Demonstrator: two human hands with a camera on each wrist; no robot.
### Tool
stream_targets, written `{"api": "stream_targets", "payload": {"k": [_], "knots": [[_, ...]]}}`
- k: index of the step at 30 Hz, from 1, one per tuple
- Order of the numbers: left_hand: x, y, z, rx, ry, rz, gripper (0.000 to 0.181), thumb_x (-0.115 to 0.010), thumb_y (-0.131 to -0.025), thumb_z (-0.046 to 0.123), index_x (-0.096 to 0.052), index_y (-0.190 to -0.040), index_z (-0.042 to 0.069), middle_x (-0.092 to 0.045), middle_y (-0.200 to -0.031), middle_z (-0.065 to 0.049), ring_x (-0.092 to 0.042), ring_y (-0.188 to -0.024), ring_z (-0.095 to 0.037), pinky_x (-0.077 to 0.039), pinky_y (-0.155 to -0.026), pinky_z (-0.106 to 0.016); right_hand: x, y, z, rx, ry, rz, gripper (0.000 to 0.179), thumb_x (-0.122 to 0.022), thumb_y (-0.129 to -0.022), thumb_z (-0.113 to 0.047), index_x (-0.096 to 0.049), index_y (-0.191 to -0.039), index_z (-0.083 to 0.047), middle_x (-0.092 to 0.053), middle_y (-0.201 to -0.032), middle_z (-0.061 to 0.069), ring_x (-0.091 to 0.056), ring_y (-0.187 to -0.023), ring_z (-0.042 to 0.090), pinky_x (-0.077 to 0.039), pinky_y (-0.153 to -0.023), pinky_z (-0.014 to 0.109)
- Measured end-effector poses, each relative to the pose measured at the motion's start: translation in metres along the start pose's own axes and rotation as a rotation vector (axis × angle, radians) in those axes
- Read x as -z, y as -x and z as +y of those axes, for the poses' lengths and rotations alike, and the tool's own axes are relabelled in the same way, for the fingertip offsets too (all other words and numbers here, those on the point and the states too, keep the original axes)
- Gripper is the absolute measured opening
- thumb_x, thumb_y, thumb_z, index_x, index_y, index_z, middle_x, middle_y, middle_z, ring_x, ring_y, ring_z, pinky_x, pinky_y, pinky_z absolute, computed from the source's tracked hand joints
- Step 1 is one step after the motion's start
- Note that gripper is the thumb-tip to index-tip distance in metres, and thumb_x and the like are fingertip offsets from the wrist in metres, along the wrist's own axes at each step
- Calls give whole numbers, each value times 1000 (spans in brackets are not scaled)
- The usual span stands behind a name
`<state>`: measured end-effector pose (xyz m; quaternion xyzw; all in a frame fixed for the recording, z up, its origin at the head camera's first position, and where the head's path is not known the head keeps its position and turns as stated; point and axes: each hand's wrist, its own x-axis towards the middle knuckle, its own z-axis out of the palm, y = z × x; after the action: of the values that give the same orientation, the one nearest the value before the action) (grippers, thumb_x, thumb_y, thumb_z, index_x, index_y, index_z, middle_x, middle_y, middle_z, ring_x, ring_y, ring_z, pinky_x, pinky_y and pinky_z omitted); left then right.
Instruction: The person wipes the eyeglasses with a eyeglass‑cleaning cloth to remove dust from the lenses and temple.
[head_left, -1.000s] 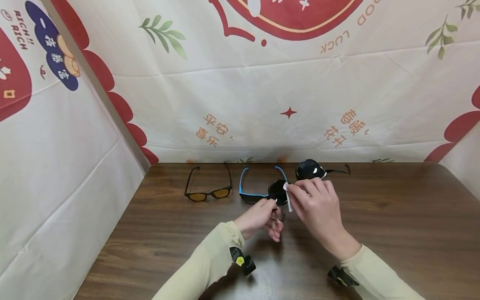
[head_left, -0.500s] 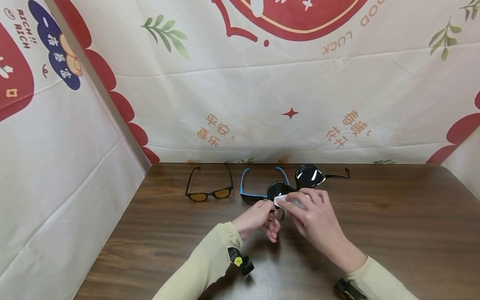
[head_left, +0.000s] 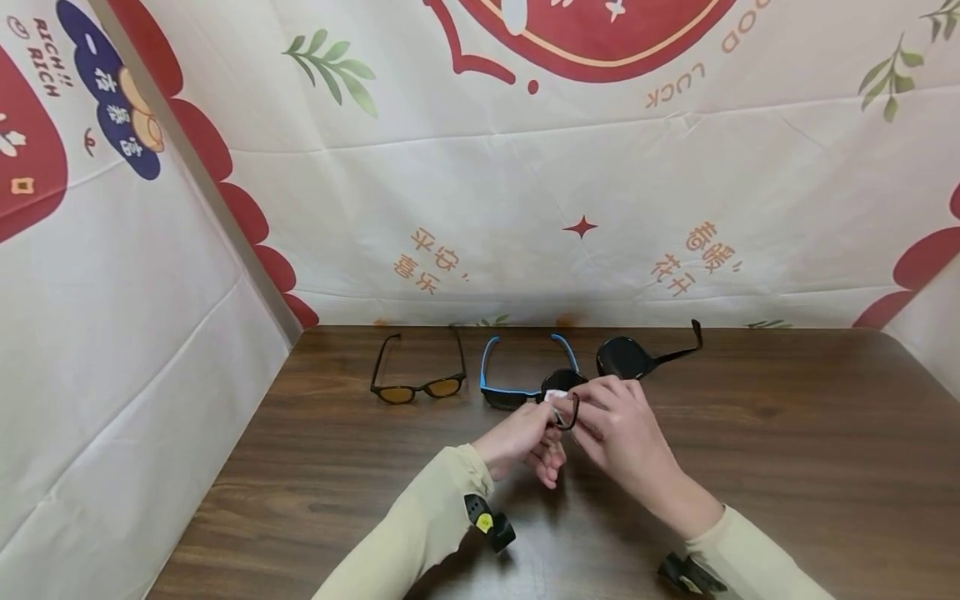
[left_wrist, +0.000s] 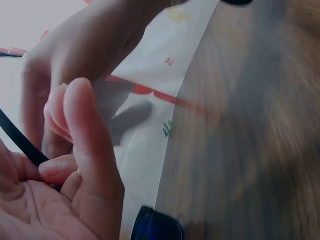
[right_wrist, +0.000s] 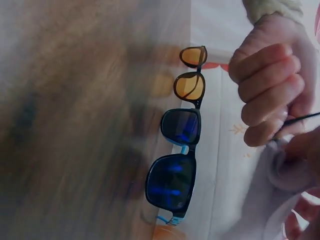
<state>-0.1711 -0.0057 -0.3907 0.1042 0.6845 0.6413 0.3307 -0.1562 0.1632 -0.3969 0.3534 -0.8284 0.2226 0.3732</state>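
My left hand (head_left: 521, 437) pinches a pair of black sunglasses (head_left: 626, 358) between thumb and fingers at its left side, above the table. In the right wrist view a thin black temple arm (right_wrist: 302, 119) runs out from the left fingers. My right hand (head_left: 621, 425) pinches a white cloth (head_left: 555, 395) against the sunglasses close to the left fingertips; its fingers cover part of the frame. The other temple arm (head_left: 678, 357) sticks out to the right, unfolded. Just behind the left hand, blue-and-black sunglasses (head_left: 508, 398) rest on the table, partly overlapped by the held pair.
Amber-lensed glasses (head_left: 397, 394) lie with arms unfolded at the left of the blue-and-black pair. The brown wooden table (head_left: 787, 450) meets a printed white cloth backdrop (head_left: 510, 183) at its rear edge; another printed sheet (head_left: 112, 358) hangs at the left.
The right hand has moved the cloth left and down, from the lens to beside the left fingers. The held sunglasses have tilted, and their right temple arm now points higher.
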Motion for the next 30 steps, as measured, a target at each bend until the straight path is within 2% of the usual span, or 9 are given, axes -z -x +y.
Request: {"api": "stream_targets", "payload": {"k": [4, 8, 12, 15, 18, 22, 26, 28, 30], "knots": [[2, 0, -4, 11, -20, 24, 32, -32, -87, 14, -43, -59, 6, -49, -51, -6, -49, -39, -14, -48, -41, -26, 5, 7, 1, 6, 73, -32, 16, -77, -68, -6, -75, -83, -8, -65, -89, 4, -56, -85, 28, -38, -70, 47], [-1, 0, -6, 26, -51, 20, 30, -31, -84, 12, -41, -57, 6, -48, -49, -6, -48, -38, -13, -47, -40, -25, 4, 7, 2, -15, 174, 32, 20, -75, -69, -3, -76, -89, -6, -65, -87, 8, -56, -82, 32, -38, -68, 50], [-6, -1, -6, 29, -59, -10, 29, -32, -85, 13, -42, -58, 7, -48, -49, -6, -48, -38, -13, -47, -40, -26, -1, 4, 2, -25, 139, 76, 28, -73, -69, 2, -75, -96, -4, -66, -89, 10, -57, -81, 32, -39, -67, 48], [-6, -1, -6, 23, -42, -20, 30, -33, -86, 14, -42, -58, 8, -49, -50, -5, -49, -38, -13, -48, -40, -26, -2, 3, 1, -3, 42, 40, 33, -74, -67, 4, -75, -99, -4, -66, -94, 9, -59, -83, 28, -42, -67, 45], [-2, -1, -5, 20, -25, -3, 33, -33, -89, 18, -40, -58, 8, -48, -50, -5, -48, -38, -13, -47, -40, -25, -1, 6, 0, 22, -24, -14, 33, -77, -66, 3, -74, -98, -6, -64, -97, 7, -59, -86, 25, -45, -66, 42], [0, -1, -4, 21, -28, 6, 32, -33, -88, 16, -40, -58, 8, -48, -50, -5, -47, -38, -12, -47, -40, -25, 2, 10, 0, 21, 54, -30, 25, -77, -67, -2, -73, -91, -7, -64, -94, 8, -59, -87, 27, -43, -70, 45], [-2, -1, -5, 25, -41, -13, 27, -32, -84, 13, -42, -59, 8, -48, -50, -5, -46, -38, -12, -47, -40, -25, 3, 10, 1, -38, 161, 3, 30, -72, -68, 1, -75, -97, -7, -66, -93, 8, -57, -88, 31, -39, -73, 49], [-4, -2, -5, 31, -42, -20, 27, -32, -85, 14, -42, -60, 8, -48, -50, -4, -46, -38, -11, -47, -40, -25, 2, 8, 1, -64, 164, 17, 35, -68, -70, 4, -74, -102, -7, -66, -93, 8, -57, -87, 31, -38, -74, 48], [-6, -3, -7, 30, -40, -22, 27, -33, -85, 14, -43, -60, 8, -48, -50, -4, -46, -38, -12, -47, -40, -25, 0, 6, 1, -60, 122, 30, 36, -66, -70, 6, -73, -103, -6, -66, -93, 9, -58, -84, 31, -39, -73, 47]]}}
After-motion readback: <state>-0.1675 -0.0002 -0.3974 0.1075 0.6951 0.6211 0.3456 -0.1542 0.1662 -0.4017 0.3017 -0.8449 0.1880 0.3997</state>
